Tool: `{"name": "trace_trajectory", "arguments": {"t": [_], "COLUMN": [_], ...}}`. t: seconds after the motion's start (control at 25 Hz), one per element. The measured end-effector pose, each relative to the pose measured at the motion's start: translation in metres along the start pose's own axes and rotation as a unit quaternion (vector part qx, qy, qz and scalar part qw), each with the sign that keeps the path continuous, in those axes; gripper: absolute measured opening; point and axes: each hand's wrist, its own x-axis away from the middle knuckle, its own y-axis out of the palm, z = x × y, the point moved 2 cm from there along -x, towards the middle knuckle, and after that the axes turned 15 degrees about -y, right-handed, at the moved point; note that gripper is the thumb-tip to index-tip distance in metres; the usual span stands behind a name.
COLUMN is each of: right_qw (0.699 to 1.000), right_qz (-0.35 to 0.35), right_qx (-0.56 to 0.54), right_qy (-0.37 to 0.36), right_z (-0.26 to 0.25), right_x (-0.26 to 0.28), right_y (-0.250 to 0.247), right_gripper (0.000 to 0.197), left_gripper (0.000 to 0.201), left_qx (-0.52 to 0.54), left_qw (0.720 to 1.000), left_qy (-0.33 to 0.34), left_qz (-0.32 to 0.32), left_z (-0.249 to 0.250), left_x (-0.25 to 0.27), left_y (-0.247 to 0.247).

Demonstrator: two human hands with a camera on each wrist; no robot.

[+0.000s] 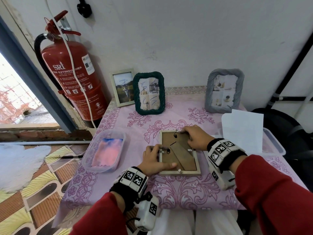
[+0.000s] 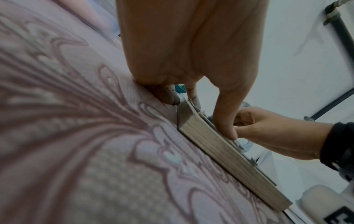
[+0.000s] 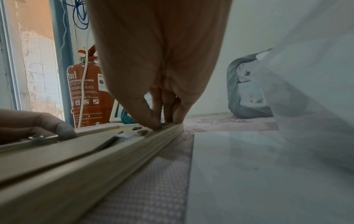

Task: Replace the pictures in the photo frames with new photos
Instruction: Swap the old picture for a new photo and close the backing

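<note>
Pale wooden photo frame (image 1: 179, 153), face-down, near centre of pink floral tablecloth (image 1: 177, 192). Left hand (image 1: 153, 161) pinched the left-edge metal clip (image 1: 162, 151); right hand (image 1: 196, 139) pinched at the far-right corner. Advice: turn clips fully clear before lifting the brown backing.
</note>
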Motion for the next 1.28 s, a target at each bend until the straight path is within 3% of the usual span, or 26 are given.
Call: {"name": "trace_trajectory", "arguments": {"t": [0.92,1.12,1.28], "right_qw": [0.999,1.000,0.997], "right_qz": [0.009,0.005,0.034], "right_qx": [-0.009,-0.021,-0.071], "right_qy": [-0.039,-0.020,-0.006], "right_z": [0.001,-0.003,-0.010], "right_x": [0.004,0.006,0.012], "right_y": [0.000,-0.001,-0.005], "right_gripper": [0.055,0.054,0.048], "left_gripper": [0.061,0.035,0.056], "left_qx": [0.013,0.045,0.047], "left_qw": [0.996,0.998,0.997], "left_qy": [0.024,0.008,0.003], "left_qz": [0.086,0.049,0.053], "left_z": [0.002,0.001,0.000], "left_x": [0.002,0.000,-0.003], "left_y": [0.009,0.005,0.002]}}
